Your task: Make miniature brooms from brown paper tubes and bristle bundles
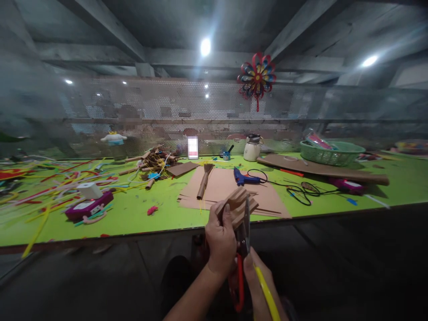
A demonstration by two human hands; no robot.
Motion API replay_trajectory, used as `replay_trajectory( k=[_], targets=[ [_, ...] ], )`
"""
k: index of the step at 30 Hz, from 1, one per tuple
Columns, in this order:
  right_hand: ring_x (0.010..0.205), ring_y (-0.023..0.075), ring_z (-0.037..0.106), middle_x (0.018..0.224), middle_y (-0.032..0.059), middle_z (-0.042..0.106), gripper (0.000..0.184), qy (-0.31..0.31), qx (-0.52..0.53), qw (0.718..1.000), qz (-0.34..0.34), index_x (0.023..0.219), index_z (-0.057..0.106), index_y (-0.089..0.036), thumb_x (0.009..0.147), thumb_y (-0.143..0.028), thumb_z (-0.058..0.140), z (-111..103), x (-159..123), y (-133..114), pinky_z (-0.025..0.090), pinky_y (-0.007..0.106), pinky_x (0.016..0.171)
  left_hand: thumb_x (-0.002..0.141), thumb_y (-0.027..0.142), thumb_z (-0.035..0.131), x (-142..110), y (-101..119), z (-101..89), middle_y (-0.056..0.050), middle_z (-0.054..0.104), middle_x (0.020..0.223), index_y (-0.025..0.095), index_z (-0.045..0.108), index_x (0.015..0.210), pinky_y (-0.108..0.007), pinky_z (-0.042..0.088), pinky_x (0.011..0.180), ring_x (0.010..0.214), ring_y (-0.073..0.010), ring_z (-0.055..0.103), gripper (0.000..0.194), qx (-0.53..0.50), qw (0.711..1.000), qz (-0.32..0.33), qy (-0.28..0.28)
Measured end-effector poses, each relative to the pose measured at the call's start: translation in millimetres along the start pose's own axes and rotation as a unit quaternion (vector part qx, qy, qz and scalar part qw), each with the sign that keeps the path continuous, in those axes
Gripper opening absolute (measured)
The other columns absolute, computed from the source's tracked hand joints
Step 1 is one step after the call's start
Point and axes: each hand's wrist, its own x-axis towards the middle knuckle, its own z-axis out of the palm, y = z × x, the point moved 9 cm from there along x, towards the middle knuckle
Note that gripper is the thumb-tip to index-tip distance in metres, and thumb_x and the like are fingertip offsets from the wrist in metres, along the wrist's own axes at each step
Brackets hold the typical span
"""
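My left hand [220, 238] grips a pleated piece of brown paper [238, 203], thumb on its near face. In my right hand [259, 276] is a pair of scissors [248, 225] with one red and one yellow handle. The blades point up and are parted at the paper's right side; whether they touch it I cannot tell. Behind the paper lies a stack of light brown sheets [227, 187] on the green table [133, 218]. A rolled paper piece with a frayed, brush-like end [203, 183] rests on the stack.
A blue hot glue gun [245, 177] with a black cord lies right of centre. Purple power strips [89, 206] sit on both sides. Coloured strips clutter the left. Farther back are a bundle of paper rolls [157, 160], a lit phone [193, 148], a kettle [252, 148] and a green basket [332, 154].
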Motion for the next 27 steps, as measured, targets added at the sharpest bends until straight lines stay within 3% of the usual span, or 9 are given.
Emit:
replay_trajectory(
  k=[10, 13, 16, 20, 27],
  targets=[
    [0.094, 0.0199, 0.059, 0.114, 0.0073, 0.057, 0.030, 0.006, -0.013, 1.000, 0.015, 0.114, 0.054, -0.015, 0.089, -0.031, 0.053, -2.3, -2.1, 6.1, 0.051, 0.039, 0.078, 0.088, 0.029, 0.049, -1.5, 5.1, -1.2, -0.004, 0.066, 0.088, 0.017, 0.059, 0.094, -0.024, 0.049, 0.077, 0.084, -0.0149, 0.062, 0.017, 0.002, 1.000, 0.013, 0.000],
    [0.078, 0.0176, 0.062, 0.095, 0.0047, 0.063, 0.033, 0.007, -0.017, 1.000, 0.018, 0.108, 0.058, -0.016, 0.088, -0.042, 0.051, -0.4, 1.4, 10.2, 0.053, 0.033, 0.066, 0.088, 0.029, 0.049, -0.6, 5.0, -1.4, -0.004, 0.066, 0.088, 0.017, 0.060, 0.094, -0.025, 0.048, 0.078, 0.085, -0.0151, 0.062, 0.017, 0.005, 1.000, 0.019, 0.000],
    [0.070, 0.0221, 0.063, 0.071, 0.0023, 0.065, 0.045, 0.019, -0.018, 1.000, 0.003, 0.099, 0.063, -0.022, 0.076, -0.060, 0.055, 0.2, 6.7, 9.3, 0.053, 0.031, 0.057, 0.088, 0.029, 0.049, 0.5, 3.1, 0.0, -0.005, 0.065, 0.090, 0.017, 0.060, 0.095, -0.026, 0.049, 0.080, 0.086, -0.0155, 0.062, 0.017, -0.005, 1.000, 0.016, -0.003],
    [0.093, 0.0287, 0.061, 0.079, 0.0040, 0.068, 0.050, 0.040, -0.023, 0.999, -0.026, 0.093, 0.067, -0.027, 0.060, -0.065, 0.065, -0.3, 11.4, 3.3, 0.053, 0.034, 0.074, 0.087, 0.029, 0.050, 0.1, 0.3, 2.3, -0.005, 0.065, 0.090, 0.016, 0.059, 0.095, -0.027, 0.049, 0.081, 0.086, -0.0155, 0.062, 0.018, -0.023, 1.000, 0.005, -0.003],
    [0.099, 0.0299, 0.059, 0.081, 0.0050, 0.070, 0.056, 0.055, -0.032, 0.998, -0.027, 0.099, 0.067, -0.027, 0.060, -0.067, 0.063, -2.1, 11.5, 5.4, 0.049, 0.038, 0.086, 0.087, 0.029, 0.050, -1.9, 2.3, 4.6, -0.005, 0.067, 0.090, 0.017, 0.059, 0.095, -0.028, 0.049, 0.081, 0.088, -0.0162, 0.062, 0.017, -0.030, 0.999, 0.010, -0.015]
  ],
)
